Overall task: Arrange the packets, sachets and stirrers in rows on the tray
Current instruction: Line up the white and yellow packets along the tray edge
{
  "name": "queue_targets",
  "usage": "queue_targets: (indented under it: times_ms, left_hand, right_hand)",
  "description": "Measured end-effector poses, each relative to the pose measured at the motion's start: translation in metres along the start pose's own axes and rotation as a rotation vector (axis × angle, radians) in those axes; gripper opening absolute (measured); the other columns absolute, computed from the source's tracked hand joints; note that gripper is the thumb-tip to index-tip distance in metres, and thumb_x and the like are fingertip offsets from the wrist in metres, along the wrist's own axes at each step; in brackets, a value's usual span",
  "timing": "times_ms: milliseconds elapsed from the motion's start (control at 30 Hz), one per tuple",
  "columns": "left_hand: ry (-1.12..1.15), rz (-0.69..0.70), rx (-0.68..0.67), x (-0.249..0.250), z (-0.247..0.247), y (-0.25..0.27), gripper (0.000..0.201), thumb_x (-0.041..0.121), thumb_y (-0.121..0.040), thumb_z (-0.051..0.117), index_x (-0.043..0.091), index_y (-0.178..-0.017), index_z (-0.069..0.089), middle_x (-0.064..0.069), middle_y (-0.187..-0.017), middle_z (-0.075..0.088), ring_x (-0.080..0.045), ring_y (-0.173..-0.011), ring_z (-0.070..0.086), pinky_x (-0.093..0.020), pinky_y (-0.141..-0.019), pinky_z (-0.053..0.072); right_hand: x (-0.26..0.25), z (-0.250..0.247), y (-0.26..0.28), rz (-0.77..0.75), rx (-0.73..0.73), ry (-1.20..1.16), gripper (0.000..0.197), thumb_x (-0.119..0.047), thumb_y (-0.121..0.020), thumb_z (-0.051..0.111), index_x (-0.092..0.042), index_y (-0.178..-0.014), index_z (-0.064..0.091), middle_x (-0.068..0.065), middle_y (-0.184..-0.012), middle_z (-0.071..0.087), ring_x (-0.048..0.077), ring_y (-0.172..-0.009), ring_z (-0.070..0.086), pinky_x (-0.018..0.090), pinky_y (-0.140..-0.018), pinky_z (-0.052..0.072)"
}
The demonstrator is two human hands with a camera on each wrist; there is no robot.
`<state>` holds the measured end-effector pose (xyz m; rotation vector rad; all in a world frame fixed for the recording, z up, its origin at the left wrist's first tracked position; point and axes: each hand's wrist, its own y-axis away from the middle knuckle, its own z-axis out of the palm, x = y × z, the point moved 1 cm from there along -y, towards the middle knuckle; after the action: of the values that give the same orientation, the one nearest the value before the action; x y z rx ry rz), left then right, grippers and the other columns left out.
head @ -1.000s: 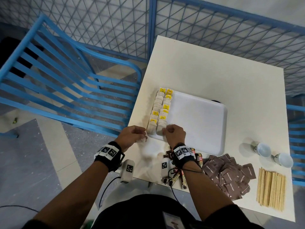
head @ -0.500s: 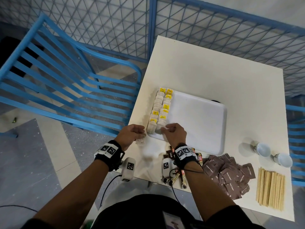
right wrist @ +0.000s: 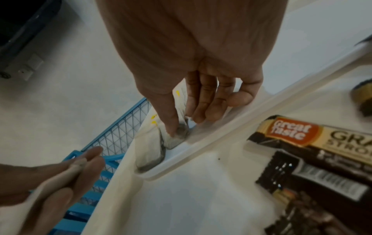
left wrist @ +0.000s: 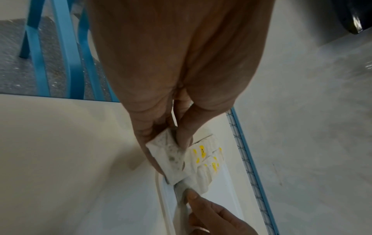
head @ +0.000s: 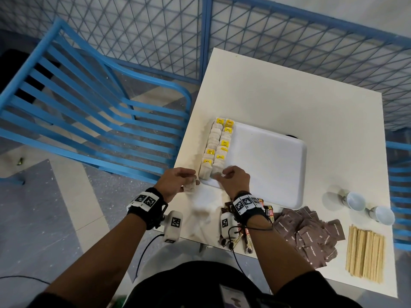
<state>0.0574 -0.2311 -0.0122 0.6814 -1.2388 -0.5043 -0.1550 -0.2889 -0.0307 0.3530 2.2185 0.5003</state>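
Observation:
A white tray lies on the cream table. Two rows of tea bags with yellow tags run along its left side. My left hand hovers just off the tray's near left corner. It pinches a loose tea bag between thumb and fingers. My right hand rests on the tray's near edge. Its thumb and fingers pinch the nearest tea bag of the second row.
Coffee sticks lie under my right wrist. To their right are a heap of brown sachets and a bundle of wooden stirrers. Two small white cups stand on the right. A blue chair stands left of the table.
My right hand has edged slightly forward onto the tray's near edge. The left hand has stayed almost still with its tea bag.

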Motion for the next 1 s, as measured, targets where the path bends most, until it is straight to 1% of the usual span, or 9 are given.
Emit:
queue_targets:
  times_ms: [167,233,333,433,567,633,767,833,1000]
  left_hand:
    - [0.142,0.020,-0.022,0.005,0.002,0.001,0.031,-0.016,-0.092,0.056,-0.005,-0.120,0.060,-0.011,-0.091,0.062,-0.030,-0.098,0.068,-0.041,-0.095,0.052]
    - [0.192,0.044,-0.031,0.008,0.006,0.000,0.035,-0.018,-0.091,0.055,-0.005,-0.123,0.057,-0.008,-0.083,0.058,-0.027,-0.095,0.070,-0.036,-0.090,0.053]
    - [0.239,0.088,-0.015,0.014,0.010,0.001,0.036,-0.017,-0.091,0.057,-0.003,-0.124,0.056,-0.007,-0.082,0.058,-0.024,-0.093,0.071,-0.029,-0.079,0.058]
    - [0.280,0.123,0.001,0.016,0.012,0.004,0.031,-0.017,-0.092,0.056,-0.001,-0.118,0.057,-0.009,-0.085,0.059,-0.028,-0.099,0.070,-0.030,-0.077,0.062]
    - [0.267,0.141,0.034,0.013,0.010,0.006,0.029,-0.017,-0.091,0.058,-0.001,-0.115,0.058,-0.009,-0.086,0.058,-0.032,-0.101,0.068,-0.030,-0.076,0.061]
    - [0.194,0.142,0.050,0.010,0.009,0.007,0.029,-0.014,-0.089,0.063,0.003,-0.112,0.062,-0.007,-0.087,0.059,-0.027,-0.094,0.066,-0.029,-0.079,0.059]
    - [0.023,0.153,0.025,0.004,0.010,0.009,0.034,-0.009,-0.089,0.068,-0.001,-0.122,0.063,-0.008,-0.095,0.065,-0.020,-0.084,0.067,-0.032,-0.083,0.061]
    - [-0.101,0.159,0.005,0.003,0.011,0.011,0.033,-0.003,-0.091,0.068,0.003,-0.123,0.065,-0.010,-0.099,0.070,-0.018,-0.080,0.070,-0.031,-0.078,0.062]
    - [-0.214,0.231,0.028,0.002,0.015,0.016,0.012,0.000,-0.093,0.067,0.007,-0.102,0.071,-0.013,-0.087,0.073,-0.018,-0.073,0.070,-0.030,-0.073,0.060]
  right_hand:
    - [-0.006,-0.007,0.013,-0.069,0.101,-0.049,0.013,-0.031,-0.081,0.074,-0.022,-0.082,0.066,-0.008,-0.073,0.066,0.004,-0.071,0.060,0.023,-0.071,0.045]
    - [-0.013,-0.003,0.018,-0.106,-0.014,-0.079,0.013,-0.034,-0.082,0.074,-0.022,-0.082,0.070,-0.007,-0.076,0.070,0.005,-0.073,0.063,0.021,-0.069,0.046]
    - [-0.023,0.007,0.023,-0.160,-0.300,-0.069,0.028,-0.052,-0.084,0.070,-0.025,-0.091,0.075,-0.007,-0.089,0.074,0.010,-0.085,0.068,0.025,-0.079,0.053]
    - [-0.030,0.012,0.027,-0.213,-0.434,-0.066,0.037,-0.058,-0.081,0.069,-0.021,-0.083,0.076,0.000,-0.085,0.074,0.016,-0.077,0.068,0.031,-0.078,0.053]
    - [-0.030,0.011,0.027,-0.174,-0.396,-0.216,0.011,-0.019,-0.085,0.076,-0.008,-0.085,0.073,0.004,-0.074,0.075,0.014,-0.062,0.065,0.026,-0.067,0.053]
    - [-0.032,0.009,0.026,-0.165,-0.329,-0.249,0.004,-0.013,-0.084,0.076,-0.011,-0.086,0.073,-0.001,-0.071,0.073,0.009,-0.061,0.066,0.022,-0.066,0.051]
    - [-0.035,0.006,0.025,-0.249,-0.250,-0.223,0.006,-0.013,-0.087,0.073,-0.018,-0.090,0.075,-0.004,-0.083,0.075,0.003,-0.070,0.067,0.021,-0.071,0.054]
    - [-0.037,0.005,0.026,-0.339,-0.227,-0.165,0.009,-0.017,-0.089,0.071,-0.022,-0.092,0.077,-0.008,-0.088,0.075,0.000,-0.076,0.067,0.016,-0.075,0.052]
    - [-0.042,0.000,0.029,-0.355,-0.206,-0.093,0.015,-0.029,-0.089,0.073,-0.023,-0.102,0.076,-0.006,-0.091,0.074,0.007,-0.081,0.066,0.007,-0.074,0.046]
